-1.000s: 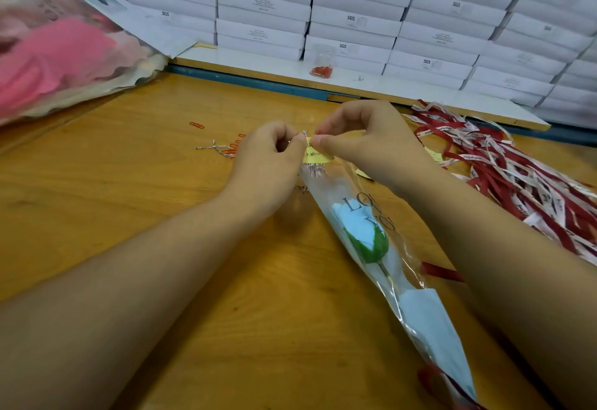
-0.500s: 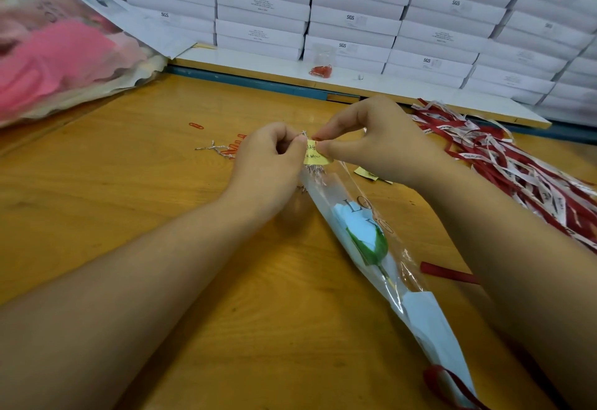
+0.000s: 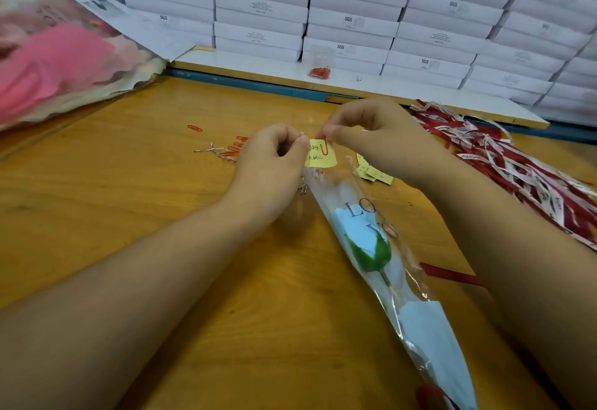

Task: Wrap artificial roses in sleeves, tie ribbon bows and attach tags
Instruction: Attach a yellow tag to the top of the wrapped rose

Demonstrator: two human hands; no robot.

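A pale blue artificial rose [image 3: 358, 225] with a green calyx lies in a clear printed sleeve [image 3: 403, 283] that runs diagonally across the wooden table. At the sleeve's top edge sits a yellow tag [image 3: 318, 159] with handwriting and a red paper clip [image 3: 324, 148] on it. My left hand [image 3: 271, 164] pinches the sleeve's top edge beside the tag. My right hand [image 3: 371, 138] pinches the top of the clip and tag. A red ribbon end [image 3: 433, 396] shows at the sleeve's lower tip.
Loose red paper clips [image 3: 234, 149] and silver wire ties [image 3: 213, 151] lie left of my hands. More yellow tags [image 3: 376, 173] sit under my right wrist. A pile of red and white ribbons [image 3: 517, 167] fills the right. White boxes [image 3: 355, 18] are stacked behind; a pink bag [image 3: 58, 63] is far left.
My right hand has lifted slightly, and the tag now shows more fully with the red clip slid onto its top edge. The left hand has held still.
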